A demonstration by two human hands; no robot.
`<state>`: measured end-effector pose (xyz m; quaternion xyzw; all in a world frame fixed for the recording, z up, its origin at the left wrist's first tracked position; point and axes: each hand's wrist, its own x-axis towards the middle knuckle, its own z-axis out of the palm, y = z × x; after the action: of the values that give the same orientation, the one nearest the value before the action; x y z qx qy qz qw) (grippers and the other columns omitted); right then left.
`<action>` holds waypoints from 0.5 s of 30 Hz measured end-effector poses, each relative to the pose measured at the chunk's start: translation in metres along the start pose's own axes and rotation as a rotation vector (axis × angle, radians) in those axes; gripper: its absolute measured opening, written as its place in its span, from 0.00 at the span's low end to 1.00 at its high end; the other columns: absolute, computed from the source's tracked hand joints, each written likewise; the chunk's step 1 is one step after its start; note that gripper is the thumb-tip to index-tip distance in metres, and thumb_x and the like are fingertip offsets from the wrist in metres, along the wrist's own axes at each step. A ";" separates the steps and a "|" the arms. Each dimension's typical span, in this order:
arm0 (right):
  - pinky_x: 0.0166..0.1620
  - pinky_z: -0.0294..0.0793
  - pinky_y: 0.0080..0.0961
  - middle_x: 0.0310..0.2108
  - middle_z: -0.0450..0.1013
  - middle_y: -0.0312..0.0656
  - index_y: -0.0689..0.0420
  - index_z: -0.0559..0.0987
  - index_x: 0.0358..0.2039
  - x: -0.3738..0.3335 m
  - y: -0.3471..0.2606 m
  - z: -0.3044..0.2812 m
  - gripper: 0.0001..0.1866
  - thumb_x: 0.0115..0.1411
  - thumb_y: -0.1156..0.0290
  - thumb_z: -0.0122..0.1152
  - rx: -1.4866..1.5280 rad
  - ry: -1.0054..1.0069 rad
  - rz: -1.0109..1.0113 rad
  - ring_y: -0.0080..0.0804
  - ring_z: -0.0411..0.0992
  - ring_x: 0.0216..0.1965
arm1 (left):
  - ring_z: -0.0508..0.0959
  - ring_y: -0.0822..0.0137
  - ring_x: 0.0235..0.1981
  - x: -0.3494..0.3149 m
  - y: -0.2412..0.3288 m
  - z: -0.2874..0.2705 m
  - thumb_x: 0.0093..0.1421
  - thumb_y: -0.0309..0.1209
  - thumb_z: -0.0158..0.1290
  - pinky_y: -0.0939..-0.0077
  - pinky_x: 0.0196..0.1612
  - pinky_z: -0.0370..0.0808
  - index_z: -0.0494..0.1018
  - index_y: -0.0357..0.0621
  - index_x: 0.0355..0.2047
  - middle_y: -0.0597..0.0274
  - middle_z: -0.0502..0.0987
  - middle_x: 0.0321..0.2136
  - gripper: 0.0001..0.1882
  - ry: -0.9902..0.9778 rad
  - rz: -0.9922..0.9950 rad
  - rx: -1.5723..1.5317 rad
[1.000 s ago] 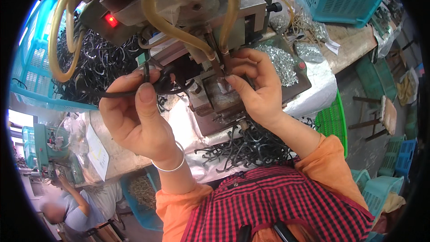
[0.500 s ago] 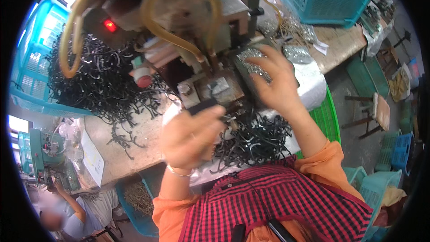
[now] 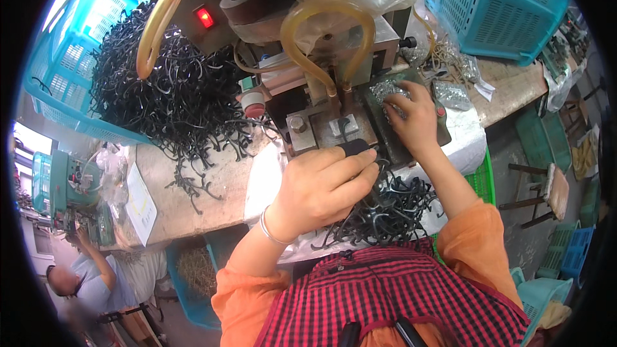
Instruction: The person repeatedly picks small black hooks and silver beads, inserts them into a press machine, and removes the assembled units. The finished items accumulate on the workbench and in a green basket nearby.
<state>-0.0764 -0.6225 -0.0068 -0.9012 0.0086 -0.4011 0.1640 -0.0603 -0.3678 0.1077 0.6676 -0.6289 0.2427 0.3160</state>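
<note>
My left hand (image 3: pixel 328 186) is closed on a dark curved piece (image 3: pixel 353 148), its broad black end showing past the fingers. The piece's thin hooked tip lies at a small metal plate (image 3: pixel 344 126) on the bed of a bench press (image 3: pixel 321 132). My right hand (image 3: pixel 416 122) is over a dark tray (image 3: pixel 392 144) of tiny shiny metal parts (image 3: pixel 384 88). Its fingers are bent and the fingertips are drawn close together at the parts; whatever is between them is too small to make out. Below the press lies a heap of black curved pieces (image 3: pixel 402 209).
A large pile of black curved pieces (image 3: pixel 167 83) spills from a blue basket (image 3: pixel 96 128) at the left. Yellow hoses (image 3: pixel 286 26) loop over the press. Another blue basket (image 3: pixel 495 19) stands back right. A stool (image 3: pixel 554 183) is at the right; a co-worker (image 3: pixel 96 276) sits lower left.
My left hand has moved right and inward, bringing the dark piece up to the metal plate. My right hand stays at the metal parts, its fingers more bent. The view has shifted slightly.
</note>
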 end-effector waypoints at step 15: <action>0.46 0.75 0.34 0.35 0.80 0.44 0.59 0.83 0.37 -0.021 0.011 -0.029 0.07 0.56 0.78 0.68 0.163 0.010 0.263 0.41 0.78 0.39 | 0.79 0.61 0.39 -0.109 -0.036 -0.045 0.55 0.25 0.65 0.69 0.45 0.76 0.82 0.44 0.39 0.59 0.82 0.38 0.11 0.689 -0.660 0.619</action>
<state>-0.1102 -0.6381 -0.0067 -0.8740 0.0947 -0.3801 0.2876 -0.0312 -0.2596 0.0558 0.7726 -0.1470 0.5078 0.3514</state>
